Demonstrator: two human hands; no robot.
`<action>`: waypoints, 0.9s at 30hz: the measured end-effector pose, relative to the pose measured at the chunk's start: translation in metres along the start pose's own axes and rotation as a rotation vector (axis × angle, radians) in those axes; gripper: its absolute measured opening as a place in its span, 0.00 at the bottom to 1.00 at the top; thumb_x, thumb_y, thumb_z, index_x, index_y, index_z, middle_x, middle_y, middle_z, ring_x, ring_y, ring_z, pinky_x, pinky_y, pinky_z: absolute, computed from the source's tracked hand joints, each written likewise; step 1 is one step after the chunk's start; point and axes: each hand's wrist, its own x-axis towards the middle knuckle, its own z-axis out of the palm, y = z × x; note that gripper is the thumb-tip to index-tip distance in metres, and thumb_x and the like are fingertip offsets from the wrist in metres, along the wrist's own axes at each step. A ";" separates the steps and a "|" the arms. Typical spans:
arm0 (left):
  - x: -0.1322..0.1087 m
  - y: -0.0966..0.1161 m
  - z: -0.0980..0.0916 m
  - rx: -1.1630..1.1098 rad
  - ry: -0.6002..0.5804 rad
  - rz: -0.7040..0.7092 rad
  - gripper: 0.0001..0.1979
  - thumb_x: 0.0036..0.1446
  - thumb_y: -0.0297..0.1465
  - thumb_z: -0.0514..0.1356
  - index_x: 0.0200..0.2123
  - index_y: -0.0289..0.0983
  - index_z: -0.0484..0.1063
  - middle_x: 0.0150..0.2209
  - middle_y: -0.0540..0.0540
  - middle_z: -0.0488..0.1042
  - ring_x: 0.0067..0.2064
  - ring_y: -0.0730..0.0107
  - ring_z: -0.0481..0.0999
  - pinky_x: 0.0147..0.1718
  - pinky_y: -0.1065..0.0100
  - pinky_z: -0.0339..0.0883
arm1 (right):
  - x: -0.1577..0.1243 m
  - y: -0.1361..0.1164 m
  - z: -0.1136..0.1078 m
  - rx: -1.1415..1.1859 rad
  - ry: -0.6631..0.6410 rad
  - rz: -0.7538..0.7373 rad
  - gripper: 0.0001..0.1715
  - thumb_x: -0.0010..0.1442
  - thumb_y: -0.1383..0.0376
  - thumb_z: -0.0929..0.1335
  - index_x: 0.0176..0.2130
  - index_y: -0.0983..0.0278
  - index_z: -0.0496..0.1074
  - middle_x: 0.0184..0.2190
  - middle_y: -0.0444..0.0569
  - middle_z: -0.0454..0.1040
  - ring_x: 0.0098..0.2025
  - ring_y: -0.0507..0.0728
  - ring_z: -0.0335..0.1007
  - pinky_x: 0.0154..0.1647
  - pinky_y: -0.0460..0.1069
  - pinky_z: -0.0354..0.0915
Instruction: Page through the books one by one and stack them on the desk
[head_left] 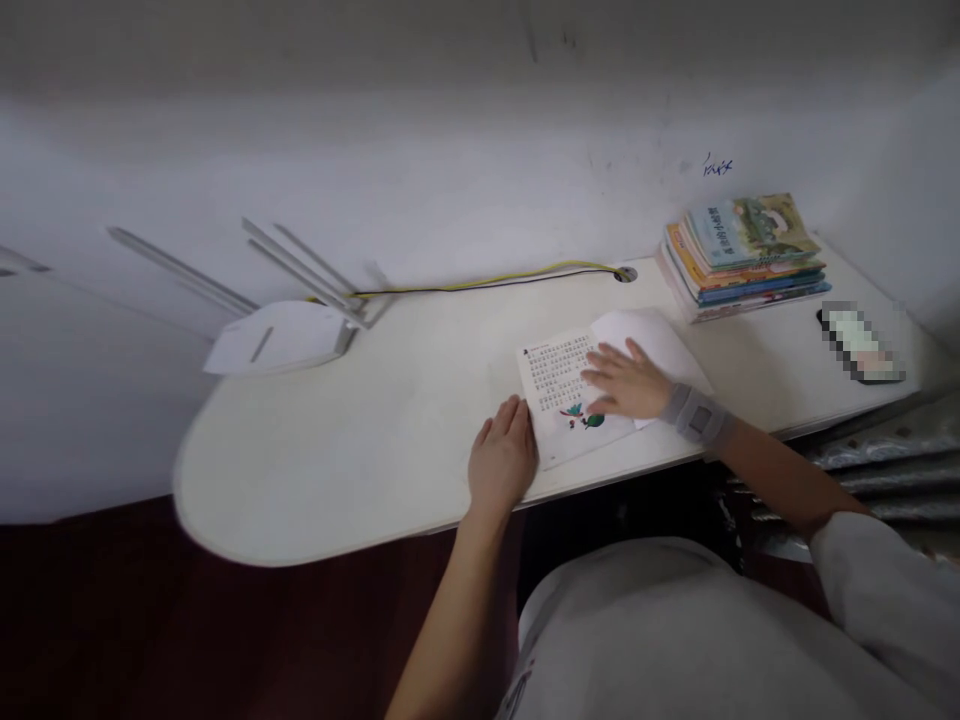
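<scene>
An open book [559,435] lies near the front edge of the white desk [330,450], its left page showing printed text and a small coloured drawing. My right hand [626,382], with a grey band [699,412] on the wrist, rests over the middle of the book with its fingers spread across the page. The right page [649,340] is pale and slightly raised, partly covered by that hand. My left hand [504,455] lies flat on the desk against the book's left edge, fingers stretched out and holding nothing.
A stack of books [750,260] stands at the back right, with a phone [861,345] in front of it. At the left sits a white router [281,338] with raised antennas. Its yellow and black cables [480,284] run along the wall to a hole [625,274].
</scene>
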 end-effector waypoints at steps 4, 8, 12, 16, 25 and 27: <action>0.001 0.001 -0.001 0.003 0.003 -0.006 0.23 0.64 0.30 0.43 0.58 0.30 0.66 0.61 0.33 0.65 0.61 0.53 0.66 0.58 0.52 0.58 | 0.010 0.021 0.003 0.024 -0.105 0.121 0.40 0.65 0.47 0.58 0.67 0.65 0.51 0.69 0.59 0.46 0.69 0.72 0.40 0.61 0.74 0.45; 0.001 0.002 -0.005 0.042 -0.018 -0.033 0.23 0.65 0.33 0.44 0.60 0.35 0.64 0.61 0.36 0.66 0.59 0.52 0.67 0.55 0.51 0.61 | 0.011 0.017 0.010 0.034 -0.107 0.200 0.41 0.65 0.46 0.56 0.67 0.66 0.50 0.69 0.59 0.43 0.69 0.74 0.38 0.60 0.74 0.48; 0.001 0.003 -0.008 0.106 -0.071 -0.032 0.24 0.66 0.34 0.44 0.62 0.37 0.61 0.61 0.37 0.65 0.60 0.53 0.66 0.55 0.52 0.62 | 0.005 0.027 0.009 -0.031 -0.062 0.351 0.33 0.67 0.53 0.54 0.66 0.65 0.53 0.68 0.58 0.48 0.67 0.75 0.45 0.59 0.75 0.49; 0.000 0.004 -0.008 0.117 -0.059 -0.027 0.24 0.67 0.34 0.42 0.62 0.35 0.61 0.62 0.38 0.64 0.61 0.56 0.65 0.56 0.55 0.61 | -0.003 0.040 0.003 -0.084 -0.023 0.473 0.29 0.68 0.59 0.54 0.64 0.67 0.58 0.66 0.60 0.54 0.66 0.74 0.48 0.59 0.76 0.49; 0.002 0.005 -0.009 0.087 -0.072 -0.049 0.23 0.66 0.35 0.44 0.61 0.38 0.63 0.61 0.38 0.65 0.61 0.57 0.65 0.56 0.54 0.61 | -0.022 0.004 0.020 -0.047 0.054 0.092 0.35 0.68 0.52 0.54 0.65 0.69 0.55 0.67 0.60 0.51 0.68 0.64 0.46 0.65 0.65 0.46; 0.002 0.003 -0.006 0.050 -0.068 -0.051 0.23 0.66 0.34 0.44 0.60 0.37 0.63 0.61 0.37 0.64 0.61 0.56 0.64 0.58 0.53 0.59 | -0.029 0.011 0.023 -0.039 0.029 0.165 0.36 0.68 0.52 0.54 0.65 0.72 0.54 0.67 0.61 0.50 0.68 0.64 0.46 0.65 0.64 0.47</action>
